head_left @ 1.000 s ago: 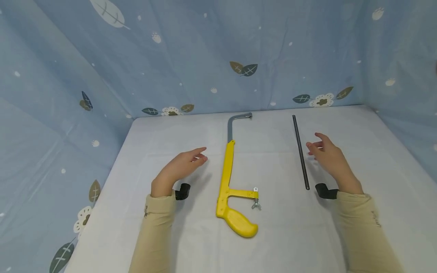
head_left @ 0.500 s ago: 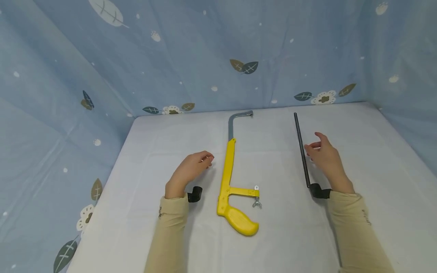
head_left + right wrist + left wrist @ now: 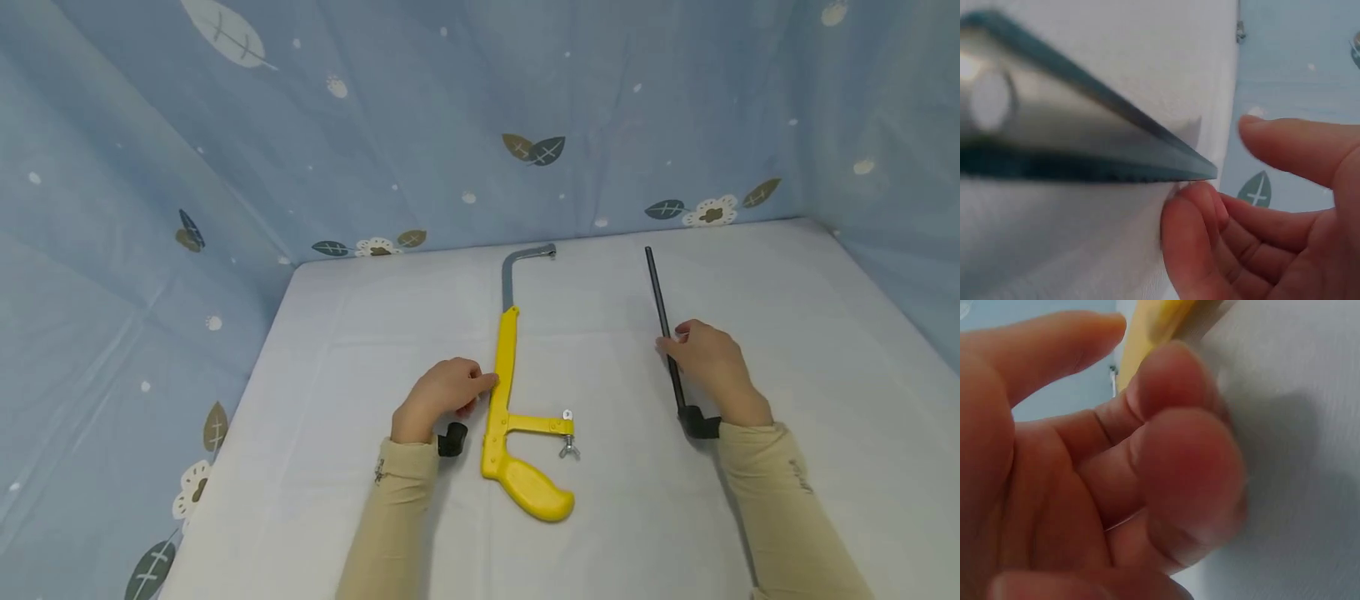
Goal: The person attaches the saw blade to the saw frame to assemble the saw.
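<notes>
A yellow hacksaw frame [image 3: 504, 350] lies on the white table, its grey curved arm pointing away and its yellow handle nearer. My left hand [image 3: 444, 390] is at its left side; the thumb tip overlaps the yellow bar in the head view. In the left wrist view, the left fingers [image 3: 1191, 469] are loosely bent, with a gap to the thumb and nothing between. To the right lies a dark hacksaw blade [image 3: 660, 304] with a hole at its end. My right hand [image 3: 708, 358] is over it, fingertips close beneath its edge, thumb apart in the right wrist view.
A small wing nut [image 3: 569, 450] hangs from the frame's side bracket. Black wrist cameras [image 3: 452, 440] stick out from both wrists, the right one beside the blade's near end. Patterned blue cloth [image 3: 420, 125] surrounds the table [image 3: 615, 517] at the back and sides.
My left hand has moved right and slightly nearer, up to the hacksaw frame. The right hand has shifted left onto the blade, its fingers bending more. Frame and blade stay in place.
</notes>
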The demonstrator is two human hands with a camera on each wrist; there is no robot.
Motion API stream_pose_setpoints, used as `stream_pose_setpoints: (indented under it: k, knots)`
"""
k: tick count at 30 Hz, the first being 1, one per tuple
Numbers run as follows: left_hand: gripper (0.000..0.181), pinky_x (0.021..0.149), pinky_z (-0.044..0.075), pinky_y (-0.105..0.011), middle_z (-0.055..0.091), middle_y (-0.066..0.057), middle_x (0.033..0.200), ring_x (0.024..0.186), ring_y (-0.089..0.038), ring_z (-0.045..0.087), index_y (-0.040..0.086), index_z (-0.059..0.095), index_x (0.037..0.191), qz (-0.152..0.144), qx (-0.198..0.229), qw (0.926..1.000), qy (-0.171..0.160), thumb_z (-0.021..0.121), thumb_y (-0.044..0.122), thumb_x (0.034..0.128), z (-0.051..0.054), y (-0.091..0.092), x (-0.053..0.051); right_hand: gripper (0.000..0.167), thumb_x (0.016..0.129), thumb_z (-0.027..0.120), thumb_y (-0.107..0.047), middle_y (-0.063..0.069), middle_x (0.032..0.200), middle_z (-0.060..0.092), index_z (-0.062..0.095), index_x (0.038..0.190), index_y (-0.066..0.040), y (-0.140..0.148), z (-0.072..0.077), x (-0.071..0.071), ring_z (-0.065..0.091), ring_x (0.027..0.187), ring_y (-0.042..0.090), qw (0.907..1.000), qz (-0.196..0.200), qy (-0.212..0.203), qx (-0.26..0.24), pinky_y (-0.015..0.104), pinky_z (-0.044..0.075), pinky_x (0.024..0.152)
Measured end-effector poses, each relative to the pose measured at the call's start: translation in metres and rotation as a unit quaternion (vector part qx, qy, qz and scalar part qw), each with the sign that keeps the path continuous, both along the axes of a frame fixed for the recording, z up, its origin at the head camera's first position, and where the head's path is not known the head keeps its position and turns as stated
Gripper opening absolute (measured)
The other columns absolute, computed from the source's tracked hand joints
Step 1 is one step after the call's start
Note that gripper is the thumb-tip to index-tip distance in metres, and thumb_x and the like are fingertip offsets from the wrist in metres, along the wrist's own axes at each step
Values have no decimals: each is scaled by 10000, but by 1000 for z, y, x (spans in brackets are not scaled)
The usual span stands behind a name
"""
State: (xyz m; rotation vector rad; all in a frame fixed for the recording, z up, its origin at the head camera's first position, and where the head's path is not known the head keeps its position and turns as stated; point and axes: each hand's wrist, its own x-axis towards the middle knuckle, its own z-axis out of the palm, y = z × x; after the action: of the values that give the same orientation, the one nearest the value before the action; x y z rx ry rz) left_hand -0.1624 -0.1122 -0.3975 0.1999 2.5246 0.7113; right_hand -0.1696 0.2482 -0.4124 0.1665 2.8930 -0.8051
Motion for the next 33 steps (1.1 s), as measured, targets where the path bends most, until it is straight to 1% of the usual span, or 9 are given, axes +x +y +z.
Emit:
stream_pose_setpoints:
  k: [4, 9, 11, 15, 19, 23, 27, 30, 33]
  knots:
    - [389, 490, 381, -273, 554, -45, 536, 473, -175, 498, 94, 568, 728, -77, -37, 9999, -88, 500, 448, 874, -2, 3, 0, 413, 844, 555, -270, 239, 936, 588, 541, 1035, 96, -2, 1, -1, 552, 804, 341, 9993, 218, 111, 299, 390, 433, 598]
    - [364, 446, 388, -273, 558, -52, 532, 440, -171, 495, 100, 562, 723, -118, 119, 9999, -39, 523, 432, 867, -3, 5, 0, 322, 825, 571, -196, 187, 899, 592, 555, 1005, 70, -2, 3, -2, 540, 755, 290, 9991, 272, 172, 292, 350, 417, 559]
    - [354, 444, 392, -272, 558, -54, 529, 438, -172, 503, 104, 558, 723, -148, 139, 9998, -49, 534, 429, 862, -5, 7, 0, 312, 826, 561, -181, 182, 898, 589, 552, 1011, 70, -2, 2, -1, 535, 752, 283, 9991, 303, 147, 262, 342, 413, 555]
    - [339, 457, 381, -264, 541, -44, 515, 440, -167, 496, 118, 546, 720, -214, 22, 9998, -4, 554, 431, 848, -8, 9, 1, 295, 824, 542, -145, 193, 909, 577, 544, 1018, 78, -4, 1, 2, 524, 760, 284, 9995, 299, 94, 104, 340, 409, 568]
    - [321, 463, 370, -262, 514, -25, 517, 447, -162, 481, 134, 538, 706, -316, -89, 9991, 251, 565, 425, 841, -9, 13, 0, 261, 813, 524, -110, 198, 904, 573, 555, 996, 74, -5, 0, 3, 521, 773, 290, 9992, 327, 212, -4, 353, 409, 590]
    - [307, 460, 367, -254, 503, -3, 542, 462, -150, 478, 147, 539, 695, -412, -130, 9982, 410, 573, 418, 836, -10, 16, 0, 274, 808, 522, -108, 220, 900, 551, 548, 993, 92, -7, 1, 3, 518, 775, 307, 9991, 329, 199, 185, 366, 410, 587]
    - [305, 456, 358, -249, 497, 2, 548, 466, -146, 470, 150, 539, 691, -422, -141, 9982, 412, 577, 417, 833, -11, 17, 0, 282, 804, 525, -107, 229, 884, 542, 539, 988, 107, -8, 2, 3, 515, 723, 294, 9990, 273, 17, 346, 343, 411, 540]
    - [303, 455, 355, -250, 494, 1, 548, 467, -147, 467, 150, 537, 690, -419, -135, 9981, 423, 579, 415, 832, -12, 17, 0, 278, 797, 521, -103, 224, 879, 545, 540, 984, 102, -9, 1, 2, 512, 706, 285, 9991, 249, -71, 321, 330, 407, 523]
    - [302, 456, 354, -250, 493, 1, 551, 469, -147, 467, 150, 538, 690, -422, -133, 9981, 428, 583, 413, 831, -12, 16, 0, 288, 792, 521, -105, 230, 892, 541, 537, 989, 104, -9, 0, 2, 512, 725, 293, 9993, 236, -102, 267, 336, 409, 537]
